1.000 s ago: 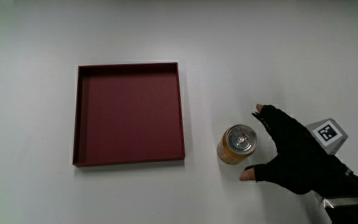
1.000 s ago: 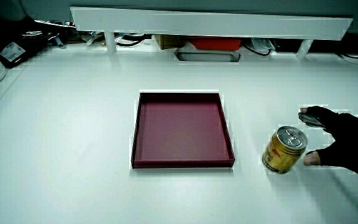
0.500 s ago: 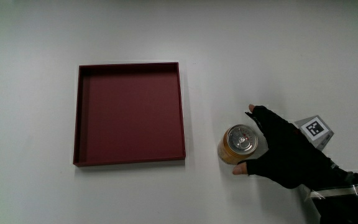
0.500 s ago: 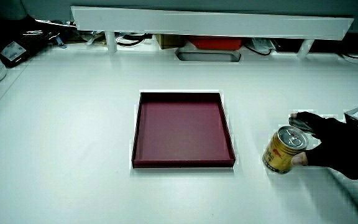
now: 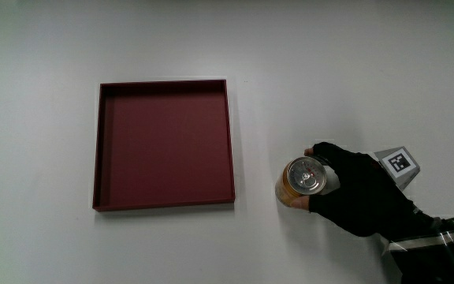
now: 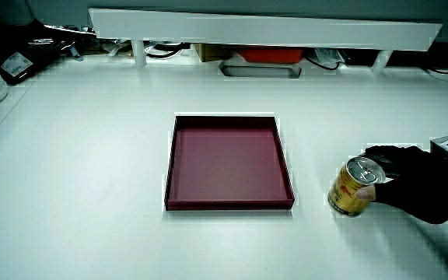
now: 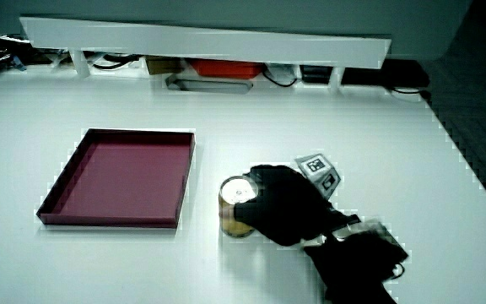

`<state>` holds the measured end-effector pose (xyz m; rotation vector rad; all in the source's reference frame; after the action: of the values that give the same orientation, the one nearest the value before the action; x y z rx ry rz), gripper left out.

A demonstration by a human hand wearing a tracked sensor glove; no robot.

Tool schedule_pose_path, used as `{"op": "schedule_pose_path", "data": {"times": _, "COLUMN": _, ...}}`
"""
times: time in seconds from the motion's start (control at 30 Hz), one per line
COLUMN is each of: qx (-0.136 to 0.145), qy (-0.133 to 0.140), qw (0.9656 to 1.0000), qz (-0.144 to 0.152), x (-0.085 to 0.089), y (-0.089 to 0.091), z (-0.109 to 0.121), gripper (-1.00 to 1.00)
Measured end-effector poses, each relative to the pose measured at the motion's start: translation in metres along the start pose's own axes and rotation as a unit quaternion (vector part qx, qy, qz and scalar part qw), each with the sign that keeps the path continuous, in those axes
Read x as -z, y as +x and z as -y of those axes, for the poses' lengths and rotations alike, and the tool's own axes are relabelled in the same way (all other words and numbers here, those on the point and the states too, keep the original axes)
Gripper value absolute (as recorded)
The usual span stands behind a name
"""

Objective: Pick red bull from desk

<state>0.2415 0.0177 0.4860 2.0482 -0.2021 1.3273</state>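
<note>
The red bull is a gold can with a silver lid (image 5: 303,174), standing upright on the white desk beside the dark red tray; it shows in both side views (image 6: 355,187) (image 7: 235,205). The gloved hand (image 5: 353,196) is wrapped around the can's side, thumb and fingers curled against it. In both side views the hand (image 6: 411,185) (image 7: 283,205) presses against the can, which still rests on the desk. A small patterned cube (image 5: 398,164) sits on the back of the hand.
An empty dark red square tray (image 5: 101,150) lies on the desk beside the can, seen in both side views (image 6: 171,167) (image 7: 184,181). A low white partition (image 6: 263,29) runs along the desk's edge, with cables and clutter beneath it.
The hand has slid toward the can and closed its fingers and thumb around it. The can has not moved from its spot.
</note>
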Motion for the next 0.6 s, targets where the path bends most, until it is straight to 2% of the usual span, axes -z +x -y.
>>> {"op": "schedule_pose_path", "data": {"times": 0.07, "qx": -0.011, "qy": 0.011, "qw": 0.9999, "qz": 0.005, "x": 0.000, "y": 0.003, "z": 0.000, "gripper": 0.58}}
{"op": "schedule_pose_path", "data": {"times": 0.13, "qx": -0.006, "qy": 0.011, "qw": 0.9999, "qz": -0.002, "x": 0.001, "y": 0.002, "z": 0.000, "gripper": 0.65}}
{"op": "schedule_pose_path", "data": {"times": 0.17, "qx": -0.011, "qy": 0.014, "qw": 0.9998, "qz": 0.005, "x": 0.000, "y": 0.004, "z": 0.000, "gripper": 0.69}}
{"op": "schedule_pose_path", "data": {"times": 0.2, "qx": -0.014, "qy": 0.014, "qw": 0.9998, "qz": -0.002, "x": 0.001, "y": 0.003, "z": 0.000, "gripper": 0.73}}
{"op": "schedule_pose_path", "data": {"times": 0.23, "qx": -0.009, "qy": 0.014, "qw": 0.9998, "qz": 0.005, "x": 0.000, "y": 0.003, "z": 0.000, "gripper": 0.77}}
{"op": "schedule_pose_path", "data": {"times": 0.3, "qx": -0.026, "qy": 0.021, "qw": 0.9994, "qz": -0.006, "x": 0.001, "y": 0.002, "z": 0.001, "gripper": 0.85}}
{"op": "schedule_pose_path", "data": {"times": 0.43, "qx": -0.025, "qy": 0.030, "qw": 0.9992, "qz": 0.004, "x": 0.001, "y": 0.004, "z": 0.001, "gripper": 1.00}}
{"op": "schedule_pose_path", "data": {"times": 0.6, "qx": -0.034, "qy": 0.025, "qw": 0.9991, "qz": 0.010, "x": 0.001, "y": -0.007, "z": -0.004, "gripper": 1.00}}
